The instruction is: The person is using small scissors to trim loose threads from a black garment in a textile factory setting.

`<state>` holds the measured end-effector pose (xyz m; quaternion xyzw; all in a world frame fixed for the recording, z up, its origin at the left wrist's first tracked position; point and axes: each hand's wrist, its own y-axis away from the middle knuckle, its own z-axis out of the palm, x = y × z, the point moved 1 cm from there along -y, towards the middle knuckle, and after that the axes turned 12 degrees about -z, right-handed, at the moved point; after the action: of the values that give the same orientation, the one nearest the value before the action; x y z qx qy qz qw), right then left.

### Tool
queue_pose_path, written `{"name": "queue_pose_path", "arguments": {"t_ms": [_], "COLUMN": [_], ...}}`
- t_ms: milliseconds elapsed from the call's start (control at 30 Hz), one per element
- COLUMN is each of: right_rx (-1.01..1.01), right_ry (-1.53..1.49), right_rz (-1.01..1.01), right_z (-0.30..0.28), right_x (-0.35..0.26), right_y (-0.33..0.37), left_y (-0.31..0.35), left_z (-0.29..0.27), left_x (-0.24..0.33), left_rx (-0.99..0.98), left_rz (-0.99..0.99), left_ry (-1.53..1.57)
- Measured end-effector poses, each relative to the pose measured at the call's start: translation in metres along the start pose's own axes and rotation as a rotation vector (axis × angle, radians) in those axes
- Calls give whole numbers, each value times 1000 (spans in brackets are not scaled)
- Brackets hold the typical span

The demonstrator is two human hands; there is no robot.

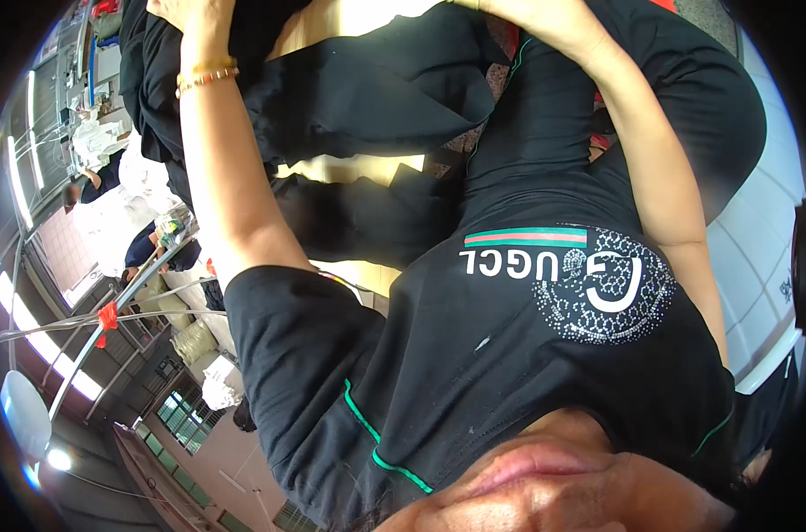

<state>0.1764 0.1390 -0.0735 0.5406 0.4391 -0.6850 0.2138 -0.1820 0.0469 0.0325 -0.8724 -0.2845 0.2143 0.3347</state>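
Both hands are at the upper edge of the head view, partly cut off. My left hand, with beaded bracelets on its wrist, lies against black cloth at the upper left. Its fingertips are out of the picture, so its grip does not show. Farther right, my right hand reaches in above my lap, near a broad fold of black fabric. Most of its fingers are cut off too. The black fabric spans between my arms over a pale yellow surface. Whether either hand holds it, I cannot tell.
On the left, people in dark clothes are beside heaps of white cloth. A metal pole with a red ribbon stands nearby. White panelling is at my right side. A lit lamp is at the lower left.
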Motion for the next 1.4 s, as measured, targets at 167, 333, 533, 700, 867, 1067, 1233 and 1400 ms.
{"name": "queue_pose_path", "arguments": {"t_ms": [167,333,533,700,867,1067,1233,1400], "right_rx": [22,-24,-128,-230,-307,-277,-86,34], "right_ry": [30,-271,260,308,249,185,-146,-254], "right_rz": [99,-16,207,267,292,220,203,248], "right_z": [0,0,5,10,12,-3,-13,-22], "right_x": [-11,3,-5,-9,-11,-18,-28,-34], "right_y": [-2,0,5,4,4,0,-1,-4], "left_y": [50,121,152,169,175,152,147,155], "left_z": [-90,-127,-165,-181,-189,-235,-270,-261], "left_x": [47,74,46,46,37,11,-24,-33], "left_rx": [-82,-691,-905,-965,-934,-938,-1090,-1715], "left_rz": [174,299,142,63,198,138,68,220], "left_ry": [396,609,551,678,637,848,1309,1427]}}
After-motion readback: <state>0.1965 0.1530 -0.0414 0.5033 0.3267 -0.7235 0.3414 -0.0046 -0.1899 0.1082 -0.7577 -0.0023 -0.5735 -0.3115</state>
